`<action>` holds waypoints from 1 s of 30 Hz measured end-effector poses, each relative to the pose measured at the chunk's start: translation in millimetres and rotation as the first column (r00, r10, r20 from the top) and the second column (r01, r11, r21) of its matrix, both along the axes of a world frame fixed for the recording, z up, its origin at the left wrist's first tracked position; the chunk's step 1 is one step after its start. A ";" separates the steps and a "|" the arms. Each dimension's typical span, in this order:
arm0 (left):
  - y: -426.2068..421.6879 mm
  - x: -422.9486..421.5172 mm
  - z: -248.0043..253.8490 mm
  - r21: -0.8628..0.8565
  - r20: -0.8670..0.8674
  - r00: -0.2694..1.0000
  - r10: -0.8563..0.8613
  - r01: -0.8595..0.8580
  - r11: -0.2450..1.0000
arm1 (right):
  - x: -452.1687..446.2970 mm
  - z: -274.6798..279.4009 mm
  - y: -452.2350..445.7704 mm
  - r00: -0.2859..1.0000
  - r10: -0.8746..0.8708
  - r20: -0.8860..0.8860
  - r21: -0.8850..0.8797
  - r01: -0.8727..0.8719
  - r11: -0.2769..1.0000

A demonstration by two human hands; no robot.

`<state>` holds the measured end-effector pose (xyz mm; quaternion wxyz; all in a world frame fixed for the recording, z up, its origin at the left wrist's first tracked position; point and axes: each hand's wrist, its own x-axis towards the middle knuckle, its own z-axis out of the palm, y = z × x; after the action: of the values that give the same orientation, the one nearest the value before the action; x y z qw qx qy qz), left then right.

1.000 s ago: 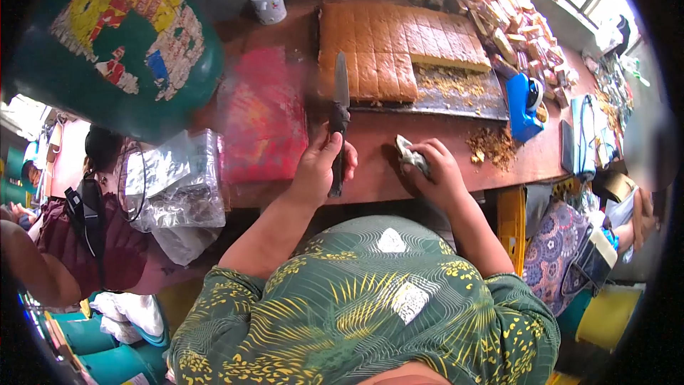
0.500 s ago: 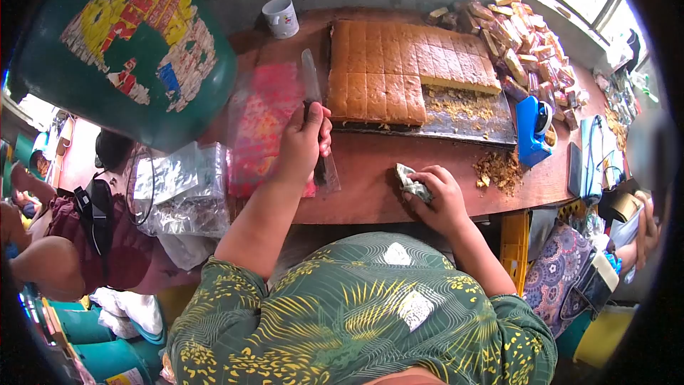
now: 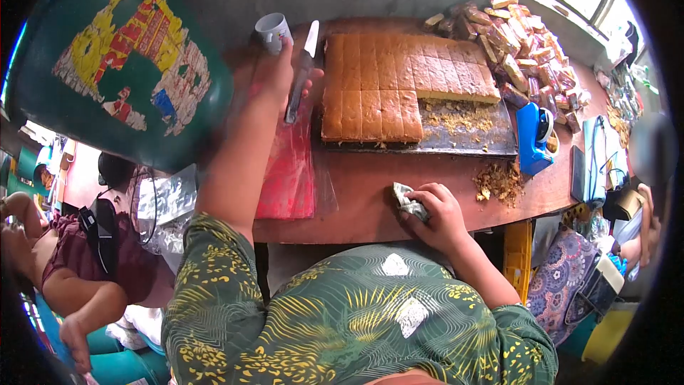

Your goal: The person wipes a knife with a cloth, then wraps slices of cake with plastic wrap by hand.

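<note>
Brown table, dark tray, mug, tape dispenser, crumbs

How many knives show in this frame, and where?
1: the knife is in the left hand, its blade between the white mug and the sheet cake. Others could be hidden from view.

Knife near sliced cake

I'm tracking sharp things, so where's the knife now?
In the head view, left of centre, the knife is in the left hand, just left of the cake and near the white mug.
</note>
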<state>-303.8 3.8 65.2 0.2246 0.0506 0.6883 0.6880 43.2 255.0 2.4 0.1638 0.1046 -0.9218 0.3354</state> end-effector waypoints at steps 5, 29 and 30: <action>17.3 -73.1 -24.3 -0.161 -0.035 0.985 0.170 -0.173 0.972 | -1.2 -2.4 2.5 1.000 0.007 0.005 -0.027 -0.007 1.000; 31.9 215.6 -7.4 0.266 -0.294 0.895 -0.335 0.413 0.871 | -2.1 -3.2 1.0 0.982 -0.172 -0.075 -0.557 0.101 0.824; 37.0 230.4 -16.9 0.186 -0.307 0.874 -0.378 0.444 0.876 | -4.5 2.2 -2.8 0.986 -0.168 -0.021 -0.670 0.111 0.734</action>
<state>-73.3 40.8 48.3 0.2658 0.3147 0.5923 0.6924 38.7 252.2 4.6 0.2518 -0.0168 -0.7391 0.6246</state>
